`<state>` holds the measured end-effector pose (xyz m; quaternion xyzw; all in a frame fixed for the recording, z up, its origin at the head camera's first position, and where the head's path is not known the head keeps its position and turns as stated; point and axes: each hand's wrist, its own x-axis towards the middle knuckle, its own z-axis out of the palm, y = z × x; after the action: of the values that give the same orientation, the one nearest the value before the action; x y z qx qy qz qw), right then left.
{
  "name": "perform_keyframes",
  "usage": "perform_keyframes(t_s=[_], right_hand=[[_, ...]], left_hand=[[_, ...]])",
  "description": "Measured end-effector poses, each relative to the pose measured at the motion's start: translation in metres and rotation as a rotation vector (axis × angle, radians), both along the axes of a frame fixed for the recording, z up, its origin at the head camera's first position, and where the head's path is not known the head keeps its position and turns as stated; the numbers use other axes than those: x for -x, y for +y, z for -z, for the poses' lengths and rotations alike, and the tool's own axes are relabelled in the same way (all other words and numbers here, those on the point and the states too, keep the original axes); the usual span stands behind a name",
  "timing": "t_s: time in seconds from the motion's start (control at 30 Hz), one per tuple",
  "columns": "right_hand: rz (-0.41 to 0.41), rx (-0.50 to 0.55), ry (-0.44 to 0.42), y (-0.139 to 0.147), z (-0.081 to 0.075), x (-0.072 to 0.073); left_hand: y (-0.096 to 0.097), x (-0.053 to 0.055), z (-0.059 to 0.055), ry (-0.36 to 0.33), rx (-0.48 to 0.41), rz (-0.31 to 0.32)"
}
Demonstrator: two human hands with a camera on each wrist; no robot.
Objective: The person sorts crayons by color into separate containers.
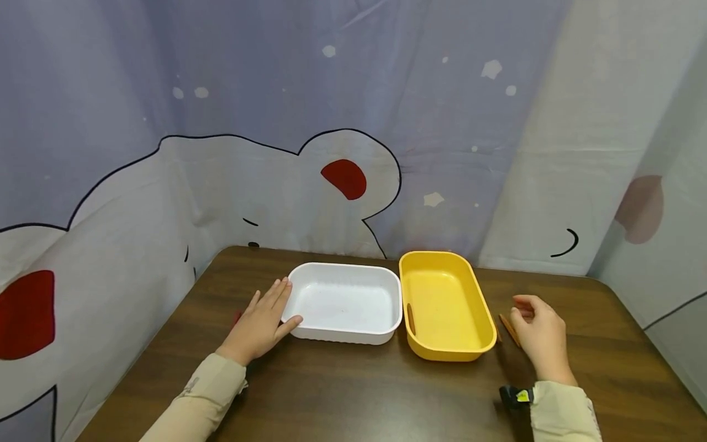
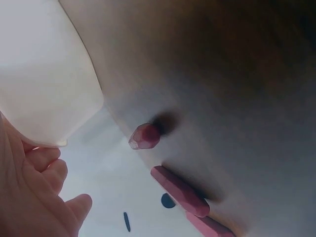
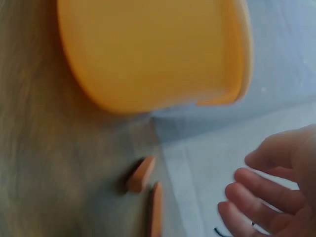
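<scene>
My left hand (image 1: 259,323) rests its straight fingers against the left end of a white plastic tray (image 1: 343,306). Beside that hand, several dark red faceted pieces (image 2: 181,190) lie on the table, mostly hidden by it in the head view. A yellow tray (image 1: 448,301) stands right of the white one, with a brown-orange stick (image 1: 411,318) along its inner left wall. To the right of the yellow tray, my right hand (image 1: 542,339) hovers with loosely bent fingers, holding nothing. Near it lie two orange stick-like pieces (image 1: 509,329), clearer in the right wrist view.
Both trays stand side by side on a brown wooden table (image 1: 381,393), toward its back edge. A printed curtain (image 1: 265,184) hangs right behind and along the sides. A black wrist strap device (image 1: 516,396) sits at the right sleeve.
</scene>
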<state>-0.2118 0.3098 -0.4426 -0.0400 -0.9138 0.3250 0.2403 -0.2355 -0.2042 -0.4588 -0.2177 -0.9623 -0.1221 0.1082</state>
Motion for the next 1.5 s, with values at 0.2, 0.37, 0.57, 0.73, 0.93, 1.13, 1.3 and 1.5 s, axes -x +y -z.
perform_keyframes(t_s=[0.2,0.37,0.57,0.73,0.93,1.13,1.3,1.5], right_hand=[[-0.022,-0.011,-0.184,0.012,0.01,0.001],[-0.051,-0.031,-0.268,0.016,0.013,0.006],[-0.074,-0.042,-0.338,0.019,0.016,0.013],[-0.076,-0.05,-0.334,0.019,0.019,0.015],[-0.077,-0.068,-0.333,0.019,0.02,0.015],[-0.062,-0.062,-0.324,0.018,0.021,0.016],[-0.053,-0.051,-0.302,0.017,0.021,0.014],[-0.051,0.014,-0.294,0.018,0.015,0.012]], left_hand=[[0.0,0.0,0.001,-0.003,-0.009,0.002],[0.0,0.0,0.001,0.004,-0.015,0.002],[0.0,0.0,0.0,0.006,-0.017,0.004],[0.001,0.001,0.0,0.007,-0.019,0.004],[0.001,0.0,0.001,0.003,-0.016,-0.001],[0.0,0.0,0.001,-0.001,-0.02,-0.007],[0.0,-0.001,0.0,-0.001,-0.023,-0.006],[0.001,-0.001,0.001,-0.001,-0.02,-0.002]])
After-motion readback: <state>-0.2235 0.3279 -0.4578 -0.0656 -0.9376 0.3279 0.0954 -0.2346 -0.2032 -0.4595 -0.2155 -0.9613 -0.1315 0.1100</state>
